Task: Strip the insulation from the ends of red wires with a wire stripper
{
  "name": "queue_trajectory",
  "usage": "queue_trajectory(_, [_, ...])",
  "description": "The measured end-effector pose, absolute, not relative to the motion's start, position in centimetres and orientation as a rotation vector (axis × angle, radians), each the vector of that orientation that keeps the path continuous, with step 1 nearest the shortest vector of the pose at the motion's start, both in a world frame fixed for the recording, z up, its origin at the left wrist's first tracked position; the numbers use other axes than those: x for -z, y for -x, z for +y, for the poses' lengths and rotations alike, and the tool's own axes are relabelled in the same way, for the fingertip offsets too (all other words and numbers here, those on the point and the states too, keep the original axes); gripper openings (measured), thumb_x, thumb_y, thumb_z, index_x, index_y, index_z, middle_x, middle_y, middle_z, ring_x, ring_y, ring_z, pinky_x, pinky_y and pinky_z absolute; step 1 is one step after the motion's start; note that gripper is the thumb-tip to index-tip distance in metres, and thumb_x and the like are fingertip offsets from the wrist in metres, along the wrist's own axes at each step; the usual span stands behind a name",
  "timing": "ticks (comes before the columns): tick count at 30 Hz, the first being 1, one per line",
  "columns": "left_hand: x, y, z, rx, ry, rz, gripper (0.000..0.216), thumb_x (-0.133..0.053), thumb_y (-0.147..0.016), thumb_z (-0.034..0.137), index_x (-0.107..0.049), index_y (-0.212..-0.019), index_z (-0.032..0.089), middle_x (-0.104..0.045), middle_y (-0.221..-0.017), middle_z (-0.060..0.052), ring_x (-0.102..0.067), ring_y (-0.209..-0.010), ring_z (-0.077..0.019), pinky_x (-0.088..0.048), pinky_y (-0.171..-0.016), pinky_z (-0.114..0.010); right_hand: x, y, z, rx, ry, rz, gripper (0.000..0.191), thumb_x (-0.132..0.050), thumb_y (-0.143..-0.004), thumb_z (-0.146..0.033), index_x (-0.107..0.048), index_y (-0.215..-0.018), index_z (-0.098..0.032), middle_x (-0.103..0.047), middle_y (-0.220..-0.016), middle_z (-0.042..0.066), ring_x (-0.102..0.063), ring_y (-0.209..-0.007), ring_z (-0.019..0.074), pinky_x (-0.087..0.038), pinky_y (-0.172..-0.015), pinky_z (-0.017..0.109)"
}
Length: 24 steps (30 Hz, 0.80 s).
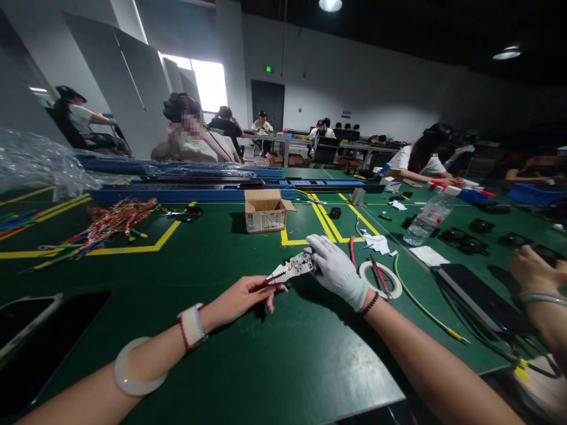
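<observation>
My right hand, in a white knit glove, is closed around silver wire-stripping pliers. Their toothed nose points down and to the left. The handles are hidden inside the glove. My bare left hand has its thumb and fingers pinched together right at the tip of the pliers. Anything between those fingers is too small to make out. Just right of the glove lies a roll of white tape with a red-handled tool across it. Beyond the pliers stands an open cardboard box.
A green-and-yellow wire curves to the right. Bundled stripped wires lie left, a dark tablet-like panel near left. A plastic bottle and black fans stand right. Another person's hand reaches in there. Blue rails cross the back.
</observation>
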State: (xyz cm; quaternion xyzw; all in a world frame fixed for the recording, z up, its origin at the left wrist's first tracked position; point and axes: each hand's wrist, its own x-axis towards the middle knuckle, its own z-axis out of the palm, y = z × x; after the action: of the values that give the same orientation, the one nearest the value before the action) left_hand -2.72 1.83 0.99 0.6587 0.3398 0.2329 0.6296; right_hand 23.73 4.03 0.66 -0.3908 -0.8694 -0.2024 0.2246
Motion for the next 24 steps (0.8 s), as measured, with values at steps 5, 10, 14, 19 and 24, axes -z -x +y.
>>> queue_trajectory(5, [-1.1, 2.5, 1.9, -0.594, -1.502, 0.795, 0.035, -0.064, -0.081, 0.043, -0.067, -0.1, 0.013, -0.069, -0.078, -0.005, -0.065, -0.08, -0.0206, -0.049, -0.078, -0.033, -1.1, -23.1, 3.6, 0.535, 1.114, -2.426, 0.037, -0.06, -0.073, -0.02, -0.065, -0.108, -0.01, -0.046, -0.138, 0.02, -0.038, -0.131, 0.0322, -0.033, -0.11, 0.051])
queue_trajectory(10, [-1.2, 2.6, 2.0, -0.582, -1.53, 0.816, 0.035, -0.066, -0.08, 0.041, -0.069, -0.1, 0.012, -0.073, -0.082, -0.007, -0.067, -0.083, -0.0217, -0.05, -0.082, -0.034, -1.5, -22.6, 2.8, 0.521, 1.14, -2.398, 0.045, -0.064, -0.071, -0.027, -0.062, -0.114, -0.014, -0.051, -0.131, 0.015, -0.041, -0.126, 0.0332, -0.028, -0.111, 0.053])
queue_trajectory(14, [-0.9, 2.8, 2.1, -0.61, -1.541, 0.798, 0.032, -0.068, -0.079, 0.038, -0.071, -0.099, 0.012, -0.075, -0.085, -0.007, -0.069, -0.085, -0.0219, -0.051, -0.085, -0.034, -1.9, -22.3, 2.1, 0.489, 1.159, -2.344, 0.042, -0.064, -0.07, -0.026, -0.062, -0.111, -0.017, -0.051, -0.129, 0.014, -0.038, -0.127, 0.0329, -0.025, -0.112, 0.055])
queue_trajectory(19, [-0.4, 2.9, 2.1, -0.629, -1.511, 0.801, 0.032, -0.07, -0.078, 0.038, -0.073, -0.098, 0.014, -0.075, -0.086, -0.007, -0.069, -0.085, -0.0227, -0.052, -0.084, -0.035, -2.0, -22.0, 1.6, 0.478, 1.164, -2.3, 0.044, -0.066, -0.067, -0.028, -0.061, -0.109, -0.015, -0.052, -0.125, 0.016, -0.035, -0.13, 0.0344, -0.024, -0.112, 0.058])
queue_trajectory(24, [-0.6, 2.8, 2.0, -0.632, -1.458, 0.842, 0.031, -0.071, -0.076, 0.037, -0.074, -0.095, 0.013, -0.075, -0.08, -0.008, -0.069, -0.08, -0.0215, -0.053, -0.081, -0.033, -1.7, -22.1, 1.6, 0.508, 1.177, -2.288, 0.041, -0.066, -0.069, -0.031, -0.061, -0.107, -0.016, -0.052, -0.12, 0.015, -0.035, -0.129, 0.0342, -0.024, -0.112, 0.058])
